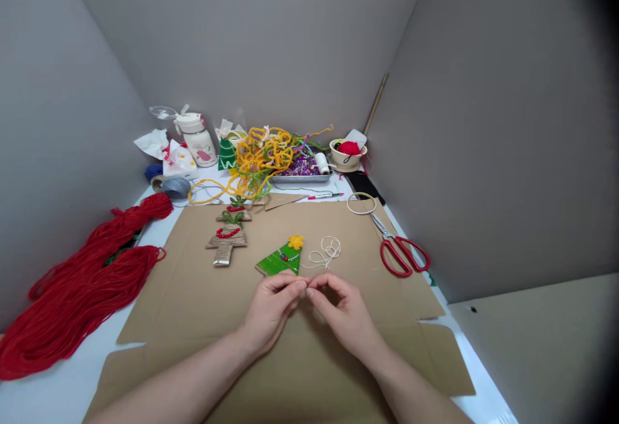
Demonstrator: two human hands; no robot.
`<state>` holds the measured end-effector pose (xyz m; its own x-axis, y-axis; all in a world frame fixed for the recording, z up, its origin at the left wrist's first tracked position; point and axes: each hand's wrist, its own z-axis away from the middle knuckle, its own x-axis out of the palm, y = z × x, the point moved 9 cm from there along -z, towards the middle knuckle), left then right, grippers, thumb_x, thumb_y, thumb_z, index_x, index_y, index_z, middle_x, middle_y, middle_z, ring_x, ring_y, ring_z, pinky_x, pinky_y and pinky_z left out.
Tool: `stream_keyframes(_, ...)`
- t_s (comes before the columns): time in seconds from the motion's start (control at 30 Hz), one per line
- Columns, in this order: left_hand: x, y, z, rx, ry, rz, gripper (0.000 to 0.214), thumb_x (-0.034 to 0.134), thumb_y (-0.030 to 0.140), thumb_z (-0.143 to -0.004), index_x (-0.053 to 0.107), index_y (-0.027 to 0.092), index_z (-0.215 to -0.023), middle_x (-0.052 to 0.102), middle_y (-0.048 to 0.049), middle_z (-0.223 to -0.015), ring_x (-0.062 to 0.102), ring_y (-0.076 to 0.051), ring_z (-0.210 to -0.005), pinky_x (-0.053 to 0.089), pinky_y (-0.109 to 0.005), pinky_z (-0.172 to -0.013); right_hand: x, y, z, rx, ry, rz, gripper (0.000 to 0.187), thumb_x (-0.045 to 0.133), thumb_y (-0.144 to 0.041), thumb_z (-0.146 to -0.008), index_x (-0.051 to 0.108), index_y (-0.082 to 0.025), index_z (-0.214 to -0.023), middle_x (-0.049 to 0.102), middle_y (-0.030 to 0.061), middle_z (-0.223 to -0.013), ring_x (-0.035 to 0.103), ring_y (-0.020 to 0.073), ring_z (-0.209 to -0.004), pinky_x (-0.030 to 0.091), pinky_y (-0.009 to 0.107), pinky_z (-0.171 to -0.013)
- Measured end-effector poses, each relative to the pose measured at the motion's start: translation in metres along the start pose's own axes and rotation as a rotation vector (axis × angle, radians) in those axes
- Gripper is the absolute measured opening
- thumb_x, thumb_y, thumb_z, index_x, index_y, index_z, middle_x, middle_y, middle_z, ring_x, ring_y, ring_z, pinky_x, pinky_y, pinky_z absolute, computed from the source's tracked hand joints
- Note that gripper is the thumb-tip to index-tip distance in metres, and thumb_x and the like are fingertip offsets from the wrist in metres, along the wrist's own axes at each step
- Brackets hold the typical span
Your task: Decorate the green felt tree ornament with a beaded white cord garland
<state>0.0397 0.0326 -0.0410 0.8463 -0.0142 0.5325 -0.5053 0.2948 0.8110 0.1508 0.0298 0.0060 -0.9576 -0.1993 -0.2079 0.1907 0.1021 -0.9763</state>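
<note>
Thumb and forefinger are pressed together on both left hand (271,314) and right hand (345,318), the tips meeting above the cardboard (193,321); whatever they pinch is too small to tell. Just beyond the left fingers lies the green tree (277,261), its lower edge partly hidden, so contact is unclear. White cord (325,254) lies loosely looped just beyond the right hand and seems to reach the tree's right edge. Such close pinching looks like delicate work: better to keep both wrists low and steady, move only the fingertips, and leave slack in the cord so that no pull disturbs the tree's beads (284,258). Red-handled scissors (393,238), farther out to the right hand's right, are well clear.
</note>
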Motion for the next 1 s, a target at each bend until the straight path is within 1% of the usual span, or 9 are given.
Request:
stream_keyframes(0.13,0.000,-0.004,-0.001,-0.077,-0.013,0.170,0.021,0.070,0.022,-0.075,0.071,0.015,-0.094,0.049,0.0019,-0.067,0.033,-0.001,-0.049,0.027,-0.014,-0.044,-0.005,0.001,0.001,-0.008,0.057,-0.013,0.013,0.055,-0.026,-0.087,0.060,-0.017,-0.080,0.059,0.0001,-0.076,0.052,0.0115,-0.073,0.041,0.022,-0.067)
stream_keyframes(0.2,0.004,-0.005,-0.002,-0.145,-0.047,0.351,0.027,0.062,0.026,-0.082,0.067,0.013,-0.106,0.054,-0.0005,-0.071,0.040,-0.003,-0.052,0.034,-0.014,-0.047,-0.010,-0.001,0.001,-0.049,0.102,0.005,0.012,0.054,-0.025,-0.087,0.060,-0.018,-0.080,0.058,0.0000,-0.077,0.052,0.0112,-0.073,0.041,0.022,-0.067)
stream_keyframes(0.23,0.007,-0.005,-0.003,-0.179,-0.065,0.434,0.030,0.056,0.029,-0.086,0.065,0.012,-0.109,0.058,-0.0034,-0.077,0.047,-0.005,-0.058,0.040,-0.015,-0.054,-0.012,-0.003,0.001,-0.076,0.119,0.016,0.011,0.054,-0.024,-0.087,0.060,-0.018,-0.081,0.058,0.0001,-0.078,0.053,0.0111,-0.074,0.041,0.022,-0.067)
stream_keyframes(0.3,0.011,-0.004,-0.003,-0.239,-0.088,0.558,0.034,0.047,0.031,-0.090,0.063,0.008,-0.110,0.063,-0.0101,-0.093,0.059,-0.012,-0.082,0.048,-0.021,-0.076,-0.014,-0.008,0.002,-0.133,0.139,0.046,0.009,0.055,-0.022,-0.087,0.061,-0.019,-0.082,0.058,0.0006,-0.080,0.053,0.0113,-0.076,0.042,0.022,-0.069)
stream_keyframes(0.37,0.016,-0.004,-0.003,-0.275,-0.120,0.623,0.039,0.042,0.033,-0.092,0.061,0.006,-0.112,0.062,-0.0144,-0.109,0.056,-0.018,-0.107,0.041,-0.028,-0.097,-0.015,-0.013,0.002,-0.191,0.145,0.085,0.008,0.054,-0.020,-0.087,0.062,-0.019,-0.085,0.058,0.0017,-0.083,0.055,0.0121,-0.080,0.043,0.023,-0.072)
stream_keyframes(0.47,0.022,-0.001,-0.001,-0.285,-0.187,0.665,0.046,0.037,0.039,-0.093,0.056,0.005,-0.118,0.053,-0.0165,-0.129,0.043,-0.024,-0.126,0.031,-0.033,-0.108,-0.014,-0.019,0.004,-0.261,0.145,0.151,0.011,0.052,-0.017,-0.088,0.063,-0.019,-0.090,0.058,0.0040,-0.087,0.055,0.0137,-0.083,0.045,0.026,-0.075)
stream_keyframes(0.63,0.025,0.001,-0.001,-0.262,-0.248,0.641,0.054,0.033,0.045,-0.093,0.049,0.006,-0.126,0.040,-0.0166,-0.141,0.031,-0.024,-0.134,0.022,-0.035,-0.113,-0.009,-0.023,0.007,-0.318,0.123,0.294,0.015,0.050,-0.016,-0.088,0.064,-0.019,-0.093,0.054,0.0055,-0.084,0.053,0.0148,-0.080,0.046,0.027,-0.071)
stream_keyframes(0.83,0.026,0.002,-0.001,-0.258,-0.263,0.641,0.057,0.032,0.046,-0.092,0.045,0.005,-0.130,0.036,-0.0174,-0.143,0.029,-0.024,-0.135,0.020,-0.035,-0.114,-0.004,-0.027,0.009,-0.380,0.124,0.426,0.016,0.051,-0.014,-0.088,0.064,-0.019,-0.094,0.052,0.0051,-0.081,0.050,0.0154,-0.079,0.044,0.029,-0.071)
stream_keyframes(1.0,0.026,0.002,-0.001,-0.265,-0.257,0.655,0.057,0.032,0.046,-0.093,0.045,0.005,-0.130,0.036,-0.0171,-0.144,0.029,-0.024,-0.135,0.020,-0.035,-0.113,-0.006,-0.027,0.010,-0.390,0.149,0.447,0.017,0.050,-0.014,-0.088,0.064,-0.019,-0.097,0.052,0.0049,-0.080,0.050,0.0153,-0.077,0.044,0.029,-0.069)
